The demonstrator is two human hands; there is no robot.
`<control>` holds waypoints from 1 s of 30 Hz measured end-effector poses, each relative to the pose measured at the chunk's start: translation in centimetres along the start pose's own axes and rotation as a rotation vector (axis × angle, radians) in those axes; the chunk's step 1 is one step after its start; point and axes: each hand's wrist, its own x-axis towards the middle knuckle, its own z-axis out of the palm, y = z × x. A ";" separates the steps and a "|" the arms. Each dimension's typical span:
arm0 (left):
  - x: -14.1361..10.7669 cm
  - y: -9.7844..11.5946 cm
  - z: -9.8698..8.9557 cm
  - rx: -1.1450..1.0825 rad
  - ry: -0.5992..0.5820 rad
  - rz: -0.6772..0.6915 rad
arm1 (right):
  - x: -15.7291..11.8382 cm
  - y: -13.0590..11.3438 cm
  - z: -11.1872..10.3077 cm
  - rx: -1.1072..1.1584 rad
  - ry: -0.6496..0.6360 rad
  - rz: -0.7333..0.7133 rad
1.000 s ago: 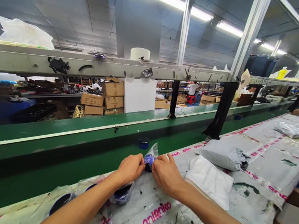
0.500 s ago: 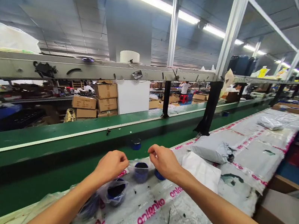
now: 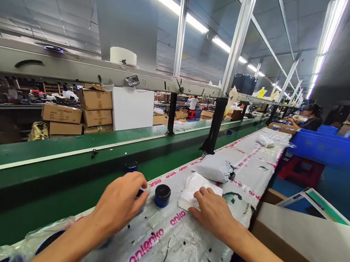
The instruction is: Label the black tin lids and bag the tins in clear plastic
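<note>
My left hand (image 3: 122, 202) is curled at the table's left side, thumb toward fingers. A bit of dark blue shows between them, probably part of a blue container; most of it is hidden. Just right of it stands a round blue container (image 3: 162, 196) with a black top, upright and untouched. Resting on a stack of thin white sheets or bags (image 3: 189, 191) is my right hand (image 3: 215, 210), its fingers bent and thumb apart. Behind this stack lies a filled grey-white plastic bag (image 3: 214, 168).
A green conveyor belt (image 3: 64, 175) runs along the left, with another dark blue container (image 3: 131, 166) on it. Clear plastic and blue items (image 3: 48, 239) lie at lower left. An open cardboard box (image 3: 304, 240) stands at right, a blue bin (image 3: 325, 148) beyond. A person sits farther back.
The view has turned right. My right hand has moved from near the blue containers onto the white stack, uncovering the black-topped container. My left hand has come over the spot of a bagged container.
</note>
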 end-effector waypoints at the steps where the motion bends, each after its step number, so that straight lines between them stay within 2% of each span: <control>1: 0.3 0.6 0.5 -0.016 -0.017 0.040 | 0.0 -0.2 0.3 0.014 -0.011 0.018; 8: 2.6 5.6 2.2 -0.023 -0.169 0.188 | 1.1 1.1 0.6 0.176 -0.006 0.125; 12: 3.6 7.6 4.2 -0.016 -0.262 0.262 | 0.8 1.5 1.0 0.237 0.009 0.144; 16: 4.2 8.0 6.1 0.005 -0.302 0.269 | 0.4 0.6 1.5 0.228 0.071 0.067; 20: 4.7 8.0 7.0 0.021 -0.308 0.288 | 1.0 0.4 1.8 0.320 0.031 0.173; 25: 5.3 8.8 8.3 0.010 -0.262 0.311 | 2.0 2.4 2.5 0.559 -0.003 0.302; 30: 5.8 9.1 9.5 -0.013 -0.264 0.293 | 2.4 4.3 2.8 0.892 -0.100 0.289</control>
